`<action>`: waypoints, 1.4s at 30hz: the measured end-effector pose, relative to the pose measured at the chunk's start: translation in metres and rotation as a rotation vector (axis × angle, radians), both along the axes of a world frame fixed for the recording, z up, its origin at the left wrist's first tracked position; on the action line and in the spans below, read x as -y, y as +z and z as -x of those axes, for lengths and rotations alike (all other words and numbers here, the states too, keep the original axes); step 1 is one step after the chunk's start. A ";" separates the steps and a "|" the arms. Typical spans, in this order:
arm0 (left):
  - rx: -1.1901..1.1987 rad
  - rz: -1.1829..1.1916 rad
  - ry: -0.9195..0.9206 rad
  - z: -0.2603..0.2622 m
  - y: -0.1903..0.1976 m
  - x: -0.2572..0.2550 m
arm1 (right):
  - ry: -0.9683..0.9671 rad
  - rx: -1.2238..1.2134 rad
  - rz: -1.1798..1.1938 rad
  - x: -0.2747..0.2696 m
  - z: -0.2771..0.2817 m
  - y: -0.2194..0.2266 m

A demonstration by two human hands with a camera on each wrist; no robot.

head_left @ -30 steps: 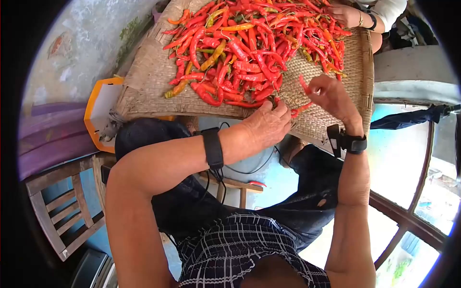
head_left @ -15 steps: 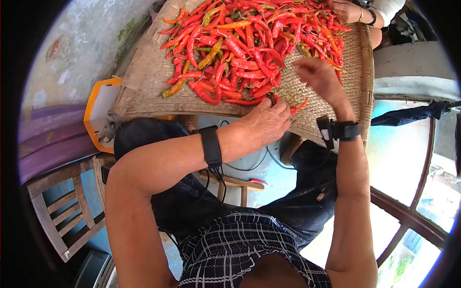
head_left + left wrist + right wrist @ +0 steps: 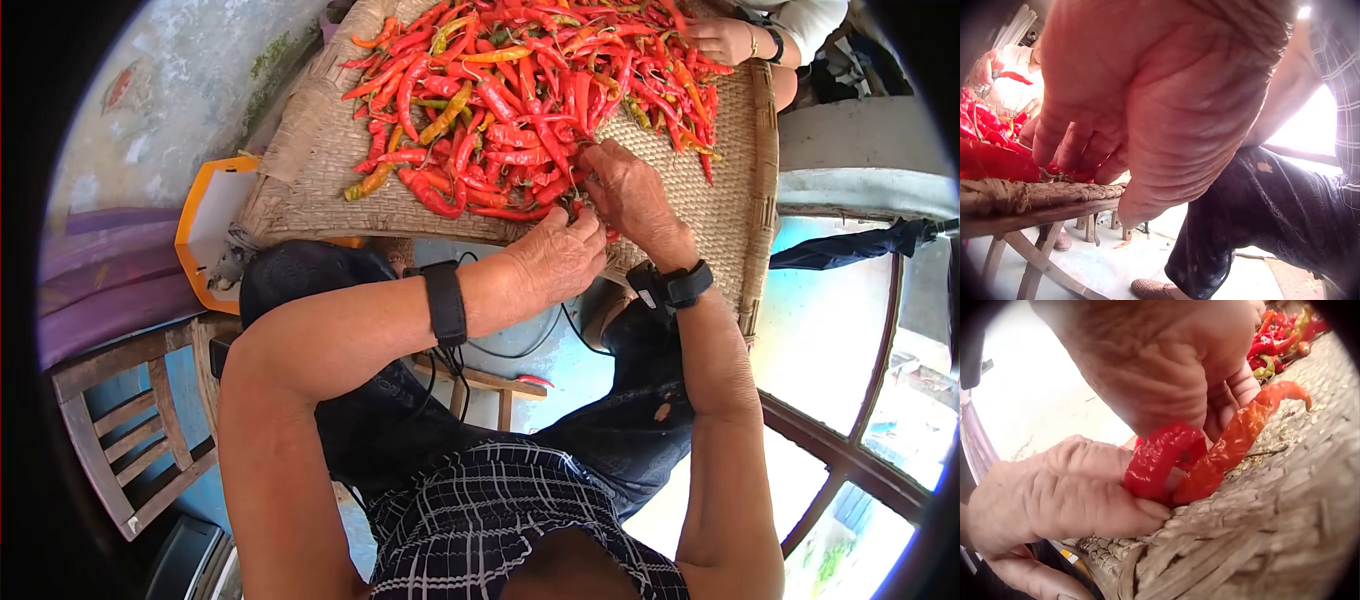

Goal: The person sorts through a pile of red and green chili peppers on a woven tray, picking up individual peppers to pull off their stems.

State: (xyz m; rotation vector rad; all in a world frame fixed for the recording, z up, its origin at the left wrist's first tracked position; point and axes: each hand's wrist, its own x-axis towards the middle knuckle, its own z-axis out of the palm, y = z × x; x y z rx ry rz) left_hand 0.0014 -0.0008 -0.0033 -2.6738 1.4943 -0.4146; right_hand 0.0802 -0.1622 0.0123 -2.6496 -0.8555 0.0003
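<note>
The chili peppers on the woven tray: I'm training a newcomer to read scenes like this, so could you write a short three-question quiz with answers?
1. Multiple choice: where is the worker's left hand?
A) at the near edge of the chili pepper pile
B) at the pile's far edge
C) on the floor
2. True or false: every chili pepper in the pile is red.
3. Fill in: from the worker's seat, a second person's hand is toward the far ___ of the woven tray.

Key: 1. A. 2. False: a yellow-green chili pepper lies among the red ones. 3. Right.
</note>
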 end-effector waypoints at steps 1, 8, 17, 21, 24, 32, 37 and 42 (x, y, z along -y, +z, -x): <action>-0.017 0.017 0.002 0.000 -0.001 0.000 | 0.016 0.013 0.045 0.000 0.001 0.005; 0.009 0.020 0.003 0.000 0.001 -0.001 | -0.085 -0.533 -0.107 0.031 -0.009 0.047; -0.040 0.016 0.006 0.000 0.000 0.002 | -0.196 -0.787 -0.074 0.050 -0.010 0.066; -0.039 0.008 0.000 0.000 0.001 0.001 | -0.297 -0.841 -0.464 0.067 -0.017 0.071; -0.019 0.013 -0.011 0.000 0.000 0.000 | -0.299 -0.693 -0.981 0.066 -0.027 0.059; -0.075 0.011 0.004 0.000 0.002 0.000 | 0.013 -0.668 -0.098 0.046 0.009 0.040; -0.070 0.013 0.024 0.002 0.005 0.001 | 0.021 -0.556 0.124 0.041 0.018 0.039; -0.040 0.015 0.075 0.012 0.017 0.001 | -0.211 -0.925 -0.173 0.054 0.005 0.063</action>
